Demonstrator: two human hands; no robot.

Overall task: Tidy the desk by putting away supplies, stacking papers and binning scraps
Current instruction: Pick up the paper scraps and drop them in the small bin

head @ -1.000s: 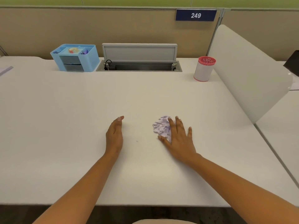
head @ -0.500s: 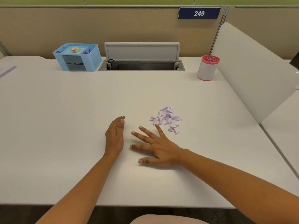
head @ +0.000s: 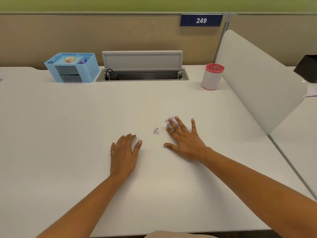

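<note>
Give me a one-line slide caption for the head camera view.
Right hand flat on purple paper scraps, one stray scrap beside it, left hand resting on the white desk.

1. The left hand (head: 124, 152) is bare, with a short, pale, neatly trimmed thumbnail (head: 140, 142).
2. The right hand (head: 185, 140) is bare too, and the nails that show are short and pale.
3. The left forearm (head: 89, 200) is uncovered from the wrist to the frame edge at 7 o'clock.
4. The right forearm (head: 257, 186) is likewise uncovered out to the edge at 4 o'clock.
5. At 6 o'clock a rounded strip of beige fabric (head: 173, 235) shows; which garment it is cannot be told.
</note>
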